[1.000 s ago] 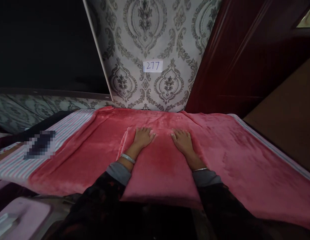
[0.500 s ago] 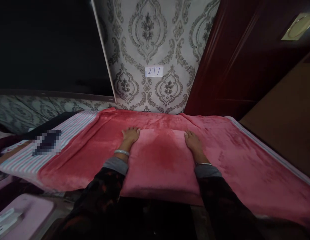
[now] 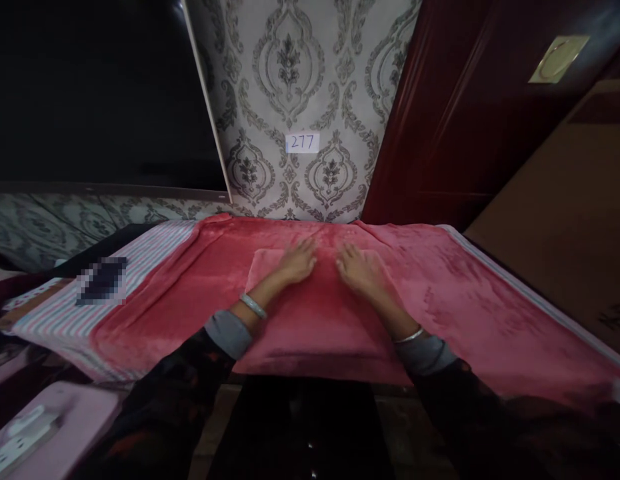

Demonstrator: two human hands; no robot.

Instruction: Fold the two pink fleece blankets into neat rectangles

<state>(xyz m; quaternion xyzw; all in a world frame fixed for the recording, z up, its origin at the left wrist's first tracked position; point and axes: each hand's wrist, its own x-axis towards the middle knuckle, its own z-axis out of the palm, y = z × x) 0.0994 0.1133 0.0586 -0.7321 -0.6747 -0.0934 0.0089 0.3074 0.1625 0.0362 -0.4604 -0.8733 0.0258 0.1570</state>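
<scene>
A folded, pink-red plush piece of cloth point(image 3: 315, 333) lies in front of me as a thick rectangle. Beneath it spreads a larger plush blanket point(image 3: 470, 307) of like colour, and its upper edges blend with it. My left hand point(image 3: 296, 262) is over the far part of the folded cloth, fingers stretched out and somewhat blurred. Mirroring it, my right hand point(image 3: 359, 268) reaches over the same part with its fingers out, also blurred. A gap separates the two hands. Neither hand grips anything; whether the palms press on the cloth cannot be told.
A striped cloth point(image 3: 160, 247) shows at the left, with a pixelated dark object point(image 3: 101, 281) on it. Behind stand a large dark screen point(image 3: 100, 93) and a dark red door point(image 3: 455, 107). A brown board point(image 3: 570, 213) leans at right. A power strip point(image 3: 25, 437) lies lower left.
Both hands have moved inward from the folded cloth's left and right far corners toward its middle. The camera view has shifted slightly.
</scene>
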